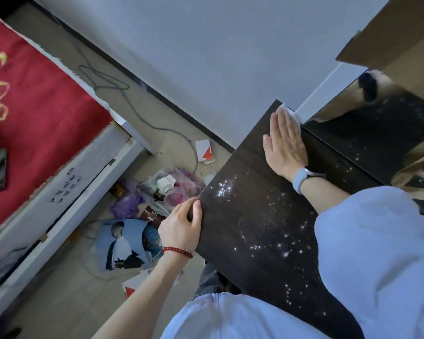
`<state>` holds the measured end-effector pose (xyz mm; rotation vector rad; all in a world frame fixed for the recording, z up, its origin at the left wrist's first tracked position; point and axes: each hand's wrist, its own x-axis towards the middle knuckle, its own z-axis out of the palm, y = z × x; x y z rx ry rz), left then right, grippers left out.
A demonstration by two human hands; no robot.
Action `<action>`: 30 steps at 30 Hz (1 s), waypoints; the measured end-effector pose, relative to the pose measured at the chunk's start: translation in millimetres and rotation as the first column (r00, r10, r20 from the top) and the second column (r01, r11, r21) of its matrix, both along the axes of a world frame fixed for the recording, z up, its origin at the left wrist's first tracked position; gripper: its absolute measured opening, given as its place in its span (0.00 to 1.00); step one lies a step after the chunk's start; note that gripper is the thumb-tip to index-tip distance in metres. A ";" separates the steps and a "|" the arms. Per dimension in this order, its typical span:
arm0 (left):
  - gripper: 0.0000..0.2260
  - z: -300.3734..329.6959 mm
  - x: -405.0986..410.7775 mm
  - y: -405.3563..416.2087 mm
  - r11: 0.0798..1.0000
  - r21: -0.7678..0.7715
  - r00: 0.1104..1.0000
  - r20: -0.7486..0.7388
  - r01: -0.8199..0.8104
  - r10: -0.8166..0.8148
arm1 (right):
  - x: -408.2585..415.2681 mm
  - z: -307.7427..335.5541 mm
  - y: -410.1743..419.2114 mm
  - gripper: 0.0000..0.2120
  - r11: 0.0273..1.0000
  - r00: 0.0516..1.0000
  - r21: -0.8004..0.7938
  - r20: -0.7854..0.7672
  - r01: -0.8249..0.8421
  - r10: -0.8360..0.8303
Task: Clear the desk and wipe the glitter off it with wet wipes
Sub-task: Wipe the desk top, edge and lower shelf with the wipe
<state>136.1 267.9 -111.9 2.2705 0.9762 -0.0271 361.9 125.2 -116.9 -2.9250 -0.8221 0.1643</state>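
Head view, looking down on dark desk (267,228) set against pale wall. Step in hand, by judgement: wiping, not clearing; no loose items visible on near desktop, glitter (227,188) remaining in bright scatter across middle and near portion. Right hand (285,145) flat, fingers straight and together, palm down, pressing white wet wipe (291,116) against far corner of desktop beside wall; wipe showing only past fingertips and along outer edge of hand. Grey-blue watch (301,178) on right wrist. Left hand (181,228) curled round left edge of desktop, thumb on top, fingers wrapped under, apparently steadying the board; red bead bracelet (178,252) at wrist. Far corner under and around wipe looking dark and largely free of sparkle; densest cluster lying between the two hands, further specks trailing toward near edge under pale blue sleeve (377,253). Next move, as judged: draw wipe back toward body through the cluster with even pressure, keeping palm flat so specks lift rather than spread. Risk noted: glitter pushed over left edge onto cluttered floor (157,192). Cardboard box (397,40) at upper right, standing above adjoining glossy surface, also speckled.
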 end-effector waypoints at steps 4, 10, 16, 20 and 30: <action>0.27 0.6 -3.7 1.8 1.000 -0.016 0.998 0.056 0.010 -0.009 | -64.7 3.9 9.1 0.30 0.973 0.972 0.022 -0.047 -0.228 0.229; 0.23 -3.3 -8.8 15.4 0.852 -0.499 0.981 0.017 -0.159 0.194 | -182.2 6.7 3.0 0.27 0.791 0.787 0.086 -0.080 -0.606 0.612; 0.14 -1.4 -23.2 25.8 0.674 -0.734 0.988 0.018 -0.090 0.151 | -129.1 2.9 -7.2 0.25 0.955 0.955 0.144 -0.107 -0.260 0.276; 0.13 -0.5 -25.1 27.2 0.586 -0.802 0.982 -0.010 -0.119 0.187 | -115.1 4.1 21.5 0.27 0.978 0.980 0.077 -0.072 0.193 -0.187; 0.12 5.1 -34.5 39.0 0.613 -0.767 0.976 -0.075 -0.187 0.204 | -234.0 1.4 25.1 0.25 0.904 0.906 0.085 -0.021 -0.419 0.422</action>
